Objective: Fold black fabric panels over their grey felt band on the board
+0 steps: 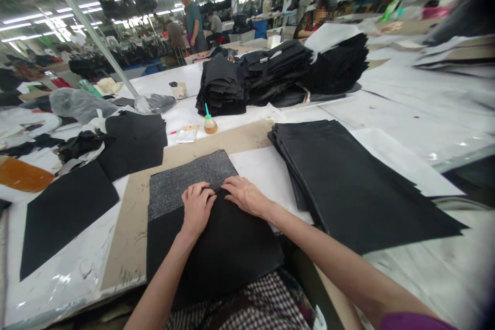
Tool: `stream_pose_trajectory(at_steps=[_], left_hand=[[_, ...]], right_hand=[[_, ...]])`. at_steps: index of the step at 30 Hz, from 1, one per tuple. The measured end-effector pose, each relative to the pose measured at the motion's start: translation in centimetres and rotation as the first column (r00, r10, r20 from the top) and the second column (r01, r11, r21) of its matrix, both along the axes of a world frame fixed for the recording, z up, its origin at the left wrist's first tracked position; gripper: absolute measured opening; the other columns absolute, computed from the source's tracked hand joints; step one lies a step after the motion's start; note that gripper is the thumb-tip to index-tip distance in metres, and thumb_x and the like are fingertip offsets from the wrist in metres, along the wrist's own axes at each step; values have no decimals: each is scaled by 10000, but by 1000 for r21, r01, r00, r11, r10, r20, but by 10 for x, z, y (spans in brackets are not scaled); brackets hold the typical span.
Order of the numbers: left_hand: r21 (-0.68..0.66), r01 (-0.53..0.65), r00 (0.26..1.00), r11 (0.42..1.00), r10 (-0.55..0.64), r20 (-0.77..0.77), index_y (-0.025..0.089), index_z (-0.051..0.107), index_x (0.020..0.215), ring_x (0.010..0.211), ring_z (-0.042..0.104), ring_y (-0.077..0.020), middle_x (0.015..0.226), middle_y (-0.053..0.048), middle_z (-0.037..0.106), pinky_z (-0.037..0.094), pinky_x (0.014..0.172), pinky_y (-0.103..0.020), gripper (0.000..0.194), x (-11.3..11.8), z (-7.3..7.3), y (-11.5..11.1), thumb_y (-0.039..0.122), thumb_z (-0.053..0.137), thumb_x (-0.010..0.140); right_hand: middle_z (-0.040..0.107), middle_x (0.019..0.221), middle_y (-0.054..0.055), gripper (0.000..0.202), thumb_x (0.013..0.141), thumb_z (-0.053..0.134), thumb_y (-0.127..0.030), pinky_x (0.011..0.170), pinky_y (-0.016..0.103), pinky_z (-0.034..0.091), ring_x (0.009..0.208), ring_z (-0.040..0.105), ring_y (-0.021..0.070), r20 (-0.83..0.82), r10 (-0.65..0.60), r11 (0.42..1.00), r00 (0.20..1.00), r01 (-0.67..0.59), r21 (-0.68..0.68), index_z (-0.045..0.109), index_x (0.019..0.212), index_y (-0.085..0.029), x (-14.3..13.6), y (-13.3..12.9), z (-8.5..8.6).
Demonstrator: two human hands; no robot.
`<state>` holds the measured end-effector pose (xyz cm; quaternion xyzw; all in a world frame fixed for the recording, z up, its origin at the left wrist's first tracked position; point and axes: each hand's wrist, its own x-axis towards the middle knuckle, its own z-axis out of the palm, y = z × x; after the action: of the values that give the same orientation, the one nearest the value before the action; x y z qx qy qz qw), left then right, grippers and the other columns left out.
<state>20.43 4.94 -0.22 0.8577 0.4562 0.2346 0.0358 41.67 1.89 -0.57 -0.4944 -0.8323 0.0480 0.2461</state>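
In front of me lies a black panel (216, 247) of sheet material, its near edge reaching over my lap. A grey ribbed strip (185, 175) shows along its far side. My left hand (197, 209) has its fingers bent and closed at the black panel's far edge, where it meets the grey part. Close beside it, my right hand (244, 195) pinches the same edge from the right. The exact fold under the fingertips is hidden. To the right rests a stack of black panels (359, 180).
Brown board (131, 227) lies under the work. A single black piece (69, 211) is at left. Behind stand a small glue bottle with a green nozzle (210, 122) and bundled black pieces (278, 67). An orange bottle (23, 174) lies far left. People work in the background.
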Motion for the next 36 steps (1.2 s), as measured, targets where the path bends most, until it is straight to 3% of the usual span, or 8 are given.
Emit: stream_pose_trajectory(at_steps=[8,11,14,21,25,28,31,36], left_hand=[[6,289,957,957,-289,-22,222,593,951,1120,577,-211,1175,-59,641,368,1018,-432,119,-8,7,-6,197,481,983],[-51,233,972,971,-233,-7,213,556,1113,1018,623,-209,1083,-62,671,389,997,-427,150,-10,9,0,246,537,968],[-116,119,993,986,-121,-3,207,451,1337,975,637,-232,1039,-63,690,425,965,-422,491,-25,10,8,358,645,912],[-115,-10,983,993,-11,-181,240,553,1256,952,655,-249,1086,-70,721,437,946,-421,426,-146,7,12,518,539,934],[-72,-229,923,971,193,-333,210,580,1223,900,657,-253,975,-59,708,459,892,-433,385,-193,27,9,472,460,967],[111,-274,918,955,294,-267,181,567,1249,1018,620,-287,1082,-101,661,455,929,-469,386,-167,48,6,434,461,977],[55,-50,998,997,52,-20,206,524,1306,1182,553,-249,1249,-97,590,426,1047,-405,388,-101,56,4,414,510,978],[-104,187,979,977,-194,-59,257,540,1294,1125,562,-228,1190,-56,629,424,998,-419,341,-8,28,9,361,562,969]], right_hand=[[565,1206,89,164,837,715,-208,959,411,401,1127,475,249,36,3,1000,999,-2,-16,628,974,-186,-1,5,20],[629,1036,53,189,846,704,-202,947,387,367,1001,541,214,55,94,991,994,-88,-101,600,1003,-195,4,16,25],[655,928,27,282,860,714,-260,921,365,367,889,593,198,42,92,972,995,-80,-221,571,1094,-193,10,27,24],[652,1081,55,251,912,669,-332,915,347,366,1031,587,213,-47,122,958,991,-130,-254,588,1111,-203,21,32,13],[644,1063,50,129,954,600,-284,916,351,331,1019,563,204,-52,130,970,990,-137,-202,627,1060,-215,22,32,6],[645,996,25,80,956,586,-248,926,353,307,981,552,188,-96,158,963,983,-175,-205,663,971,-232,24,35,5],[647,963,9,96,951,592,-242,939,359,295,965,545,181,-135,184,955,974,-210,-209,685,929,-245,26,38,4],[655,1001,14,95,935,632,-297,949,365,316,1000,548,190,-139,171,955,975,-199,-219,696,987,-250,30,39,6]])
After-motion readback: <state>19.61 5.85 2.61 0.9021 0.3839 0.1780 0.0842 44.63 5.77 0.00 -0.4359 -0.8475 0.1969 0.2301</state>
